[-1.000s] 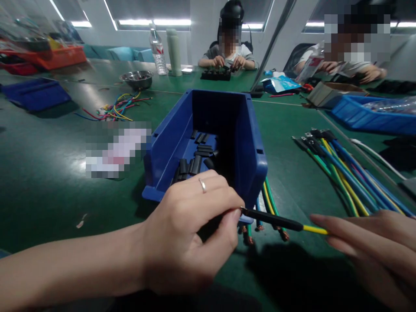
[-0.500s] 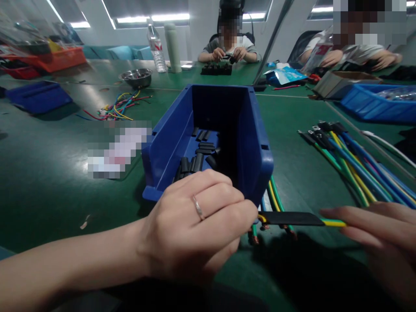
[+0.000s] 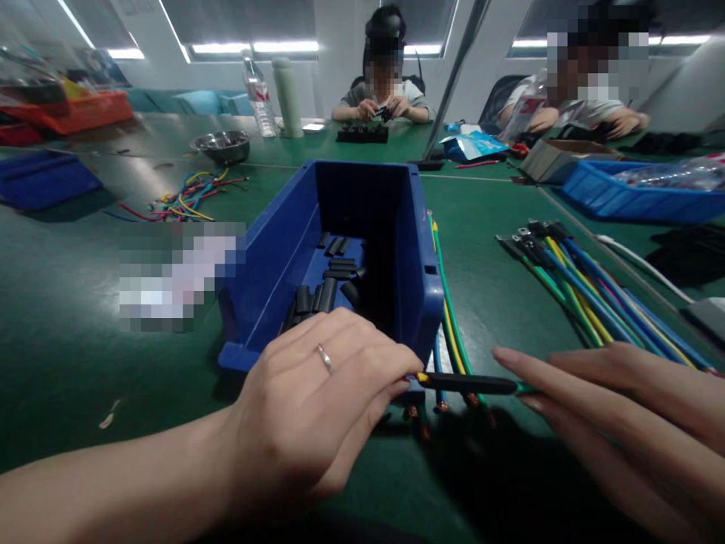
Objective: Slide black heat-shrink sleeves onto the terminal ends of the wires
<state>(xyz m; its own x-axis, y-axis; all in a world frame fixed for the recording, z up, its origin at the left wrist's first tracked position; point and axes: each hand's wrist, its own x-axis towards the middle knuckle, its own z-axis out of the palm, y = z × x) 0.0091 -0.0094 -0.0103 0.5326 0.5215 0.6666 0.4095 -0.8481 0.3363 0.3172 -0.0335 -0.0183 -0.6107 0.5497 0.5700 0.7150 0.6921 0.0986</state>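
My left hand (image 3: 322, 400), a ring on one finger, pinches the left end of a yellow-green wire (image 3: 422, 377); its tip is hidden in the fingers. A black sleeve (image 3: 473, 384), like heat-shrink tubing, covers the wire between my hands. At the sleeve's right end, my right hand (image 3: 617, 408) has its fingers around the green part of the wire. Just behind my left hand stands a deep blue bin (image 3: 433, 302) with several short black tube pieces (image 3: 324, 295) inside. Wires with bare copper ends (image 3: 453, 340) lie beside and below the bin.
Wires with black-sleeved lugs (image 3: 583, 279) lie at the right. A loose wire bundle (image 3: 192, 195), a metal bowl (image 3: 222, 148) and a bottle (image 3: 259, 98) are farther back left. A light blue tray (image 3: 640, 198) is at right. Two people (image 3: 385, 98) sit across the table.
My view has shifted, so the bin and table appear farther left. The right hand has come closer to the sleeve's end, and the sleeve now looks narrower, as if turned edge-on.
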